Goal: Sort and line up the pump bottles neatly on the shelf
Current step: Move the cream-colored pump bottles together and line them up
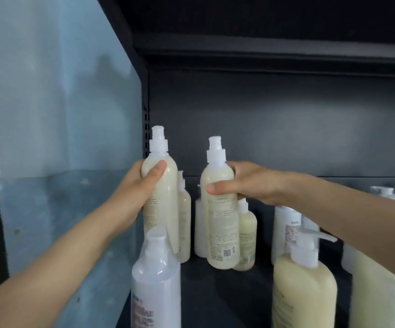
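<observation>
My left hand (136,185) grips a tall cream pump bottle (162,197) near the shelf's left wall, held upright. My right hand (244,183) grips a second tall cream pump bottle (221,223), its printed back label facing me, base close to the dark shelf floor (227,292). Behind them stand two smaller cream bottles (184,221) (247,233) and a white bottle (200,230). A clear-white pump bottle (156,280) stands at the front, partly covering the left-hand bottle's base.
A large cream pump bottle (304,287) and another cream bottle (381,292) stand at the front right, with white bottles (285,228) behind. A pale blue panel (61,138) bounds the shelf's left side. An upper dark shelf (262,50) hangs overhead.
</observation>
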A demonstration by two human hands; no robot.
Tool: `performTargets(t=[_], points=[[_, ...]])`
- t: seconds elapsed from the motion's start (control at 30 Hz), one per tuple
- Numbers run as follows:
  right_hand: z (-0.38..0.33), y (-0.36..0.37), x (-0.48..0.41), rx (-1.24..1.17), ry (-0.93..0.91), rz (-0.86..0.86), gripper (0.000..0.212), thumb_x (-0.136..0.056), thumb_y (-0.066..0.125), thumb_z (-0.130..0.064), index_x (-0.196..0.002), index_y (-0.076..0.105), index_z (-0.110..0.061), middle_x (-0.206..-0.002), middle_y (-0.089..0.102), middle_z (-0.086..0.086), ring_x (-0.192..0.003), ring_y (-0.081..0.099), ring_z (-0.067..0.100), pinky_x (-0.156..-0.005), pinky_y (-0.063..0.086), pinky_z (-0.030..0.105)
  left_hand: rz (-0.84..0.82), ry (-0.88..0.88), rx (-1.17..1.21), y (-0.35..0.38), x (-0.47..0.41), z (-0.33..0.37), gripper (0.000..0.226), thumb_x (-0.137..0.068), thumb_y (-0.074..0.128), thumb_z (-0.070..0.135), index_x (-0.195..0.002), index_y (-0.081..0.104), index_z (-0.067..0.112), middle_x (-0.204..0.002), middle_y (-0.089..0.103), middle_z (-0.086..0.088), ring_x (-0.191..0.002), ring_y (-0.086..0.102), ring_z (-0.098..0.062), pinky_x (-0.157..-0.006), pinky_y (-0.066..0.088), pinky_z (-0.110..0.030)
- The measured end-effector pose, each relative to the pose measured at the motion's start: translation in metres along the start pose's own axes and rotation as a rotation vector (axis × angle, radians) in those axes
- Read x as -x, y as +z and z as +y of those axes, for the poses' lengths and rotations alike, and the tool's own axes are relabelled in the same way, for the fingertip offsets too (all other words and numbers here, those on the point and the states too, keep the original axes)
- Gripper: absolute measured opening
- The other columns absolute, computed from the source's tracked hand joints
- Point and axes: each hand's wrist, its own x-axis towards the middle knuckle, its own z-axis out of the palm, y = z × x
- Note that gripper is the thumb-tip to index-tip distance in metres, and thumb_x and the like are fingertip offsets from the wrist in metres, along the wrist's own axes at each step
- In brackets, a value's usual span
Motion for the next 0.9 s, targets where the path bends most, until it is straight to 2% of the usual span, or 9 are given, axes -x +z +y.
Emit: performTargets(t=[0.07,0.2,0.33,0.43,0.5,0.6,0.73,0.8,0.9], points=[[0.002,0.005,-0.008,0.070,0.029,-0.084,0.026,-0.076,0.075,-0.023,-0.096,0.060,-0.026,-0.097,0.070,-0.007,-0.092,0.068,0.009,-0.081,0.056,0.026,0.001,-0.033,-0.018,-0.006,0.004,-0.017,0.014,-0.090,0.048,0.042,-0.097,0.052,0.030,-0.096,0.064,0.004,-0.088,0.062,-0.013,-0.071,0.048,-0.029],[0.012,0.017,-0.020,0.139,0.037,-0.203,0.030,-0.075,0.077,-0.016,-0.094,0.058,-0.030,-0.094,0.069,-0.010,-0.092,0.068,0.007,-0.076,0.056,0.024,0.027,-0.078,-0.036,-0.009,0.013,-0.037,0.017,-0.092,0.048,0.035,-0.103,0.051,0.023,-0.089,0.060,0.005,-0.076,0.058,-0.008,-0.060,0.042,-0.020],[0.017,0.005,-0.015,0.171,0.064,-0.201,0.030,-0.073,0.078,-0.018,-0.095,0.060,-0.028,-0.093,0.071,-0.010,-0.092,0.069,0.008,-0.079,0.056,0.025,0.044,-0.067,-0.078,-0.007,0.013,-0.051,0.021,-0.091,0.050,0.032,-0.109,0.048,0.021,-0.086,0.056,0.010,-0.072,0.055,-0.001,-0.048,0.041,-0.007],[0.024,-0.010,-0.004,0.199,0.106,-0.168,0.031,-0.072,0.078,-0.021,-0.097,0.060,-0.027,-0.096,0.071,-0.008,-0.093,0.069,0.008,-0.077,0.056,0.024,0.026,-0.050,-0.125,-0.001,0.009,-0.057,0.007,-0.092,0.051,0.025,-0.099,0.048,0.024,-0.083,0.053,0.012,-0.064,0.054,0.006,-0.043,0.037,0.000],[0.031,-0.017,0.003,0.220,0.133,-0.147,0.033,-0.072,0.078,-0.021,-0.099,0.061,-0.024,-0.099,0.071,-0.006,-0.094,0.069,0.009,-0.078,0.057,0.024,0.006,-0.036,-0.116,0.004,0.008,-0.058,0.008,-0.092,0.051,0.021,-0.090,0.047,0.027,-0.082,0.052,0.010,-0.058,0.057,0.010,-0.043,0.038,0.000],[0.043,-0.025,0.013,0.220,0.173,-0.087,0.035,-0.073,0.078,-0.017,-0.103,0.060,-0.021,-0.102,0.071,-0.002,-0.093,0.069,0.010,-0.077,0.057,0.025,-0.012,-0.020,-0.103,0.008,0.006,-0.065,0.016,-0.091,0.054,0.022,-0.105,0.046,0.021,-0.087,0.055,0.010,-0.073,0.058,-0.003,-0.048,0.042,-0.004],[0.061,-0.028,0.018,0.200,0.215,-0.009,0.032,-0.073,0.079,-0.016,-0.100,0.062,-0.019,-0.099,0.070,0.000,-0.089,0.068,0.010,-0.071,0.057,0.021,-0.016,-0.014,-0.092,0.013,0.006,-0.071,0.029,-0.089,0.061,0.023,-0.109,0.041,0.021,-0.089,0.053,0.011,-0.077,0.052,-0.001,-0.056,0.044,-0.008],[0.071,-0.026,0.018,0.186,0.237,0.007,0.028,-0.072,0.079,-0.018,-0.094,0.061,-0.021,-0.096,0.070,-0.001,-0.086,0.068,0.009,-0.067,0.057,0.019,-0.032,-0.036,-0.090,0.015,0.007,-0.077,0.044,-0.073,0.069,0.039,-0.106,0.043,0.025,-0.091,0.054,0.010,-0.080,0.054,-0.005,-0.064,0.043,-0.017],[0.084,-0.026,0.016,0.179,0.255,0.055,0.029,-0.071,0.080,-0.022,-0.093,0.061,-0.022,-0.096,0.070,-0.003,-0.085,0.068,0.009,-0.066,0.057,0.019,0.005,-0.046,-0.102,0.018,0.009,-0.087,0.058,-0.050,0.064,0.056,-0.098,0.044,0.032,-0.090,0.056,0.009,-0.082,0.056,-0.010,-0.068,0.044,-0.019]])
